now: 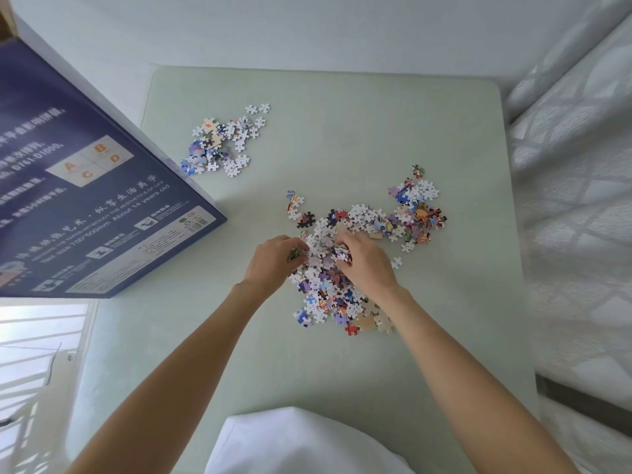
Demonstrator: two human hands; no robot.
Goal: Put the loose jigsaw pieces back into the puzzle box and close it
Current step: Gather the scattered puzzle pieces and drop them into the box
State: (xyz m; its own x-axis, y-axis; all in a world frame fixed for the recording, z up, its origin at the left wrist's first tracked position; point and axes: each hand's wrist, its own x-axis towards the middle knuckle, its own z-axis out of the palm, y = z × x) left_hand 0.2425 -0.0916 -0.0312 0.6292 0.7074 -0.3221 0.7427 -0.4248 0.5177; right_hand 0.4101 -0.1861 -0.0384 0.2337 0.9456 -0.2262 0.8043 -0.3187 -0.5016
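- A large heap of loose jigsaw pieces (345,268) lies spread over the middle and right of a pale green worktop (376,131), many with the white backs up, others showing bright colours.
- The heap stretches from a clump near the right edge, past the hands, down to a few tan and red pieces nearest the person.
- A smaller pile of pieces (225,145) sits well apart, toward the far left of the worktop, just beside the corner of the box.
- The puzzle box (85,186) is dark blue with white print and a small diagram lettered A, B, C, D; it sits at the left, overhanging the worktop's left edge, printed face up. Whether it stands open cannot be told.
- The left hand (273,258) rests at the left edge of the heap, fingers curled round a few pieces, a green one showing.
- The right hand (362,258) lies on top of the heap, fingers bent down, pinching a small clump of pieces.
- Both forearms are bare and reach in from the bottom.
- White cloth (294,443) shows at the bottom centre, close to the person.
- A white patterned curtain (574,200) hangs along the right side.
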